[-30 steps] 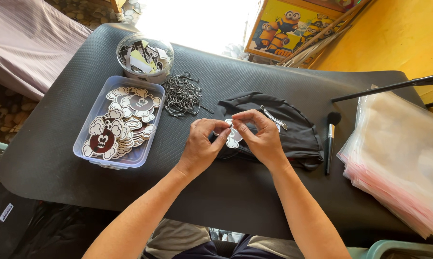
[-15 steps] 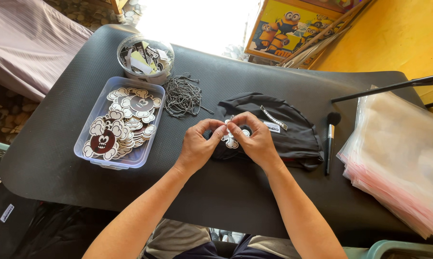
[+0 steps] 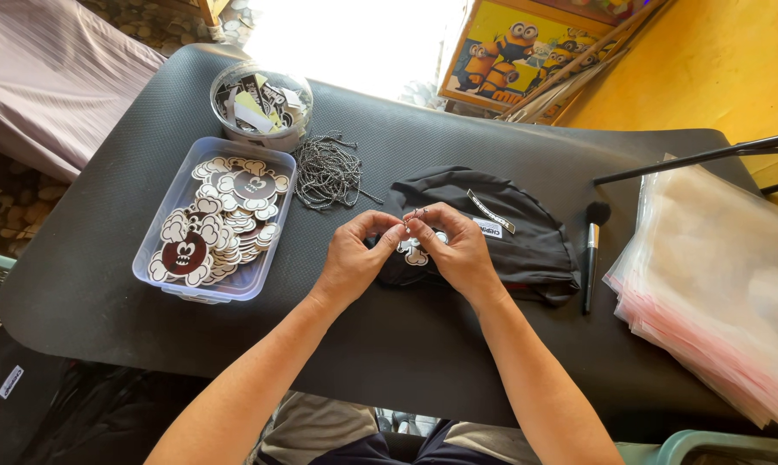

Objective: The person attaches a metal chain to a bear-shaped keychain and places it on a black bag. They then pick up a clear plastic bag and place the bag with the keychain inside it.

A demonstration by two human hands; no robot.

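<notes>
Two hands, left hand [image 3: 352,258] and right hand [image 3: 454,248], mid-frame over the desk [image 3: 406,344], both pinch a charm [image 3: 416,255] and its chain [image 3: 413,214] above a black cloth [image 3: 527,241].

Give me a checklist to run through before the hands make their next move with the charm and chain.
1. Charm held: the left hand and right hand pinch a small cut-out charm between them. Ok.
2. Chain at the fingertips: a short bead chain shows above the fingers. Ok.
3. Chain closed through the charm: too small to see. Cannot tell.
4. Spare chains in reach: pile of chains lies beside the tray. Ok.
5. More charms ready: clear tray holds a stack. Ok.
6. Bags at hand: stack of clear bags lies beside the right arm. Ok.
</notes>
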